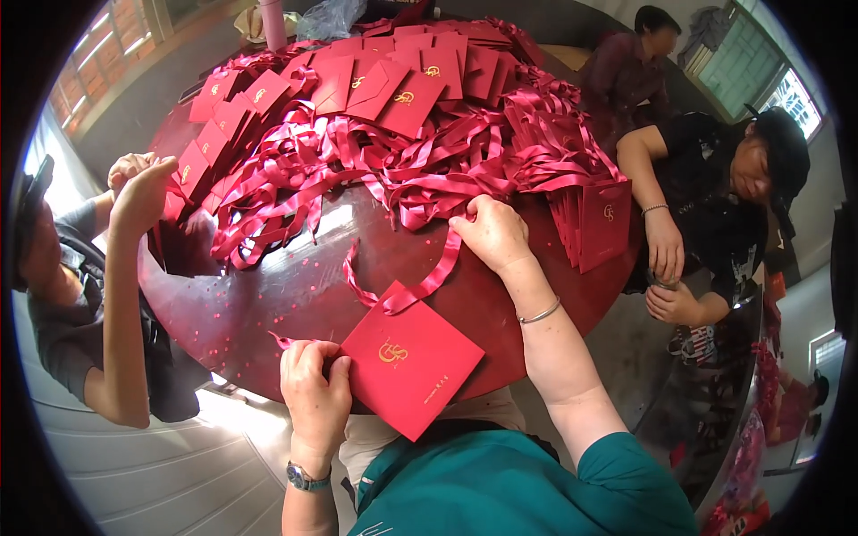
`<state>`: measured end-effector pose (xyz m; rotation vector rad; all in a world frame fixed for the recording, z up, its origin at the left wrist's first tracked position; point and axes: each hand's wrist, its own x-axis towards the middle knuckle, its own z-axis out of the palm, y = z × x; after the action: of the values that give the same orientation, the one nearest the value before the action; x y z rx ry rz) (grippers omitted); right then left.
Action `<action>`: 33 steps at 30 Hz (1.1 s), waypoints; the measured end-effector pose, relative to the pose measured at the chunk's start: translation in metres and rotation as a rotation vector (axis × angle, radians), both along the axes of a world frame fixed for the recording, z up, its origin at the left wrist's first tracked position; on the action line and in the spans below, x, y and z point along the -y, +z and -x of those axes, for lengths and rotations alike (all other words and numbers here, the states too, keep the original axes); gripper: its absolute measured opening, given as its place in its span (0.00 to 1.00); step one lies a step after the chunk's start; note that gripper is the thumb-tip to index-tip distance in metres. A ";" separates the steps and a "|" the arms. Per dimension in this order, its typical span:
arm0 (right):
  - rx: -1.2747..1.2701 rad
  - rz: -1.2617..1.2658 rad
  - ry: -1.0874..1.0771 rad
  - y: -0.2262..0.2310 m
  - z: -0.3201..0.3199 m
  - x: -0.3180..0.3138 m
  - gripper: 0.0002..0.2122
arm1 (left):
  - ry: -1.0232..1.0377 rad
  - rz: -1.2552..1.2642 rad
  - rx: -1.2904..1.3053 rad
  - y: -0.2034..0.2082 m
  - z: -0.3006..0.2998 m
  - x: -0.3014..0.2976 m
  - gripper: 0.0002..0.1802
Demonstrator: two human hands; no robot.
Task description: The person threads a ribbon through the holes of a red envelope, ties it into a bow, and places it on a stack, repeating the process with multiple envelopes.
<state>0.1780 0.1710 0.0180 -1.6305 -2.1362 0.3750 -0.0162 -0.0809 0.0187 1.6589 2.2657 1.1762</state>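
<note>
Near the table's front edge, a flat red paper gift bag (415, 366) with a gold emblem lies tilted, one corner toward me. A pink satin ribbon (440, 273) loops from its top edge, with a loose end curling to the left. My left hand (315, 393) is closed in a pinch at the bag's left corner; a small ribbon tip pokes out beside its fingers. My right hand (493, 234) pinches the ribbon loop above the bag, close to the ribbon heap. What lies under the left fingers is partly hidden.
More red bags (413, 98) and tangled pink ribbons (304, 170) cover the far half of the round dark table (223, 313). A stack of bags (601, 223) stands at the right. People sit left, right and far right. A pink bottle (273, 25) stands at the back.
</note>
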 end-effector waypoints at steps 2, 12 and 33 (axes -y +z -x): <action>-0.052 -0.045 -0.017 -0.004 0.001 -0.003 0.13 | -0.037 -0.031 -0.021 -0.001 0.002 -0.001 0.07; -0.796 0.005 0.315 0.007 -0.006 0.002 0.06 | 0.004 0.002 0.336 0.017 0.004 -0.020 0.06; -0.115 -0.122 0.931 0.022 0.021 0.052 0.09 | -0.399 0.099 0.139 0.008 0.016 -0.127 0.06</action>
<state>0.1565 0.1187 0.0399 -0.4402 -2.6319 0.5654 -0.0326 0.0466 0.0264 1.8142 1.7695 1.0283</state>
